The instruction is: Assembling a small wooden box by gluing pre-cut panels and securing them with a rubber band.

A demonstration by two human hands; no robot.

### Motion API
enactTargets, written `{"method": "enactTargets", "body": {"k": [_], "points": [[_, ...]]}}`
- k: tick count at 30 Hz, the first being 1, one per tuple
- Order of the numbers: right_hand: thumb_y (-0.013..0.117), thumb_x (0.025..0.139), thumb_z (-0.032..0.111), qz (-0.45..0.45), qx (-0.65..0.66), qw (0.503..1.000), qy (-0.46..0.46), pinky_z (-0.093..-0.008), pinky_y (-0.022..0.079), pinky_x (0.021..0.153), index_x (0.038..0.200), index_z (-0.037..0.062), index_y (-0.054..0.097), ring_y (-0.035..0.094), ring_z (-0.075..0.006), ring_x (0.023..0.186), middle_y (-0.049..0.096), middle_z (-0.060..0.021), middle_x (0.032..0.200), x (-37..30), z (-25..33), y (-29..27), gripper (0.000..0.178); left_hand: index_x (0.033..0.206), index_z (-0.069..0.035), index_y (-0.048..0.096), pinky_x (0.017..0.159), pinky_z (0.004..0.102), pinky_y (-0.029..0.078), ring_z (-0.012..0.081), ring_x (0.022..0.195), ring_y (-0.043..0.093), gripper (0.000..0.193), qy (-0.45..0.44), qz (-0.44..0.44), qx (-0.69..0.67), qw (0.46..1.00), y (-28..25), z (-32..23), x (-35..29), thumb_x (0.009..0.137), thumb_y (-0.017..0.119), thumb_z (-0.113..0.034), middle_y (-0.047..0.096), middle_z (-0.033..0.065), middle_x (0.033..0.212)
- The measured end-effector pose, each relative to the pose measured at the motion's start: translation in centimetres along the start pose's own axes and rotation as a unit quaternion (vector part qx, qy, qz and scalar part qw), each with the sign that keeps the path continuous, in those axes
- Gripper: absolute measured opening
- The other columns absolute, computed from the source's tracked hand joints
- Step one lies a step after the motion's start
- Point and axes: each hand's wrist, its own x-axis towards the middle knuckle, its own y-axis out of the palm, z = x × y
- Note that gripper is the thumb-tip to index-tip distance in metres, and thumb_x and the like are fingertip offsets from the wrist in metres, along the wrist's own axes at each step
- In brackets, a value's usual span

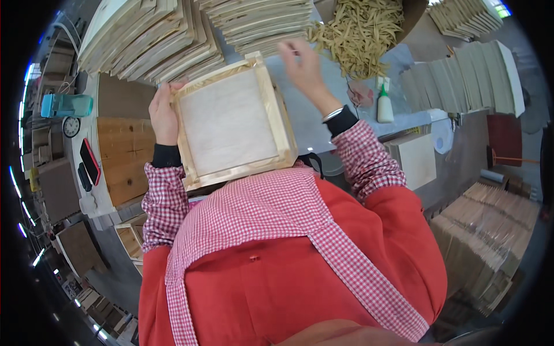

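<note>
My left hand (pixel 164 115) grips the left side of a square wooden frame (pixel 280 118) with light, raised edges. A pale, whitish panel (pixel 228 124) is set inside it. The frame is tilted and rests close against my checked apron (pixel 254 207). To the right of its upper corner my right hand (pixel 301 66) is raised, apart from the frame, with the fingers pinched together. Whether anything small is between those fingers cannot be made out. A white squeeze bottle with a green cap (pixel 385 106) stands right of my right wrist.
Stacked wooden panels (pixel 144 40) stand at the far left, beside more stacks (pixel 259 23). A heap of yellowish strips (pixel 363 34) lies at the back. Grey-edged boards (pixel 467 78) line the right. A phone (pixel 89 161) and small clock (pixel 71 127) sit at the left.
</note>
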Motion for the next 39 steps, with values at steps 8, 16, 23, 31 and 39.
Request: {"method": "enactTargets", "body": {"k": [8,16,23,31,39], "points": [[0.065,0.08,0.028,0.01,-0.588,0.802,0.108,-0.0431,0.05,0.08,0.099,0.0031,0.068,0.062,-0.0374,0.085,0.065,-0.0188,0.086,-0.3,-18.7,-13.2,0.031,0.093,0.001,0.064,0.095,0.0273,0.042,0.0176,0.101,0.06,0.041,-0.027,-0.016,0.002,0.999,-0.5,-0.4,-0.7,0.103,0.041,-0.031,0.066,0.0174,0.112],[0.057,0.086,0.027,-0.152,-0.35,0.916,0.121,-0.0473,0.05,0.073,0.087,0.0036,0.069,0.064,-0.04,0.082,0.068,-0.0218,0.087,15.7,-16.6,-16.6,0.026,0.091,0.001,0.064,0.092,0.0285,0.044,0.0179,0.098,0.061,0.038,-0.009,0.0,-0.004,1.0,-0.6,-0.1,-0.2,0.103,0.044,-0.029,0.068,0.0151,0.104],[0.056,0.093,0.029,0.157,-0.342,0.903,0.21,-0.0389,0.051,0.069,0.101,0.0008,0.068,0.068,-0.0241,0.078,0.07,-0.0137,0.086,15.8,-14.1,-18.7,0.031,0.093,-0.001,0.062,0.085,0.0255,0.045,0.0131,0.091,0.059,0.037,0.023,0.013,-0.026,0.999,-0.5,1.1,0.1,0.103,0.043,-0.031,0.066,0.0072,0.096],[0.06,0.091,0.031,0.061,-0.186,0.958,0.21,-0.0316,0.048,0.06,0.097,-0.0001,0.067,0.062,-0.0171,0.062,0.066,-0.0083,0.07,15.2,-9.0,-17.4,0.033,0.104,0.001,0.062,0.088,0.026,0.045,0.0131,0.098,0.059,0.034,0.021,0.025,0.007,0.999,-1.2,2.3,0.8,0.103,0.045,-0.028,0.064,0.0079,0.103],[0.059,0.094,0.026,0.24,-0.165,0.955,-0.051,-0.0292,0.043,0.058,0.095,-0.0018,0.063,0.05,-0.0108,0.062,0.056,-0.005,0.067,12.7,5.9,-7.9,0.029,0.135,-0.001,0.046,0.101,0.0324,0.041,0.021,0.118,0.054,0.055,0.342,-0.029,0.287,0.895,2.4,-4.9,-0.7,0.088,0.068,-0.019,0.055,0.0115,0.128]]}}
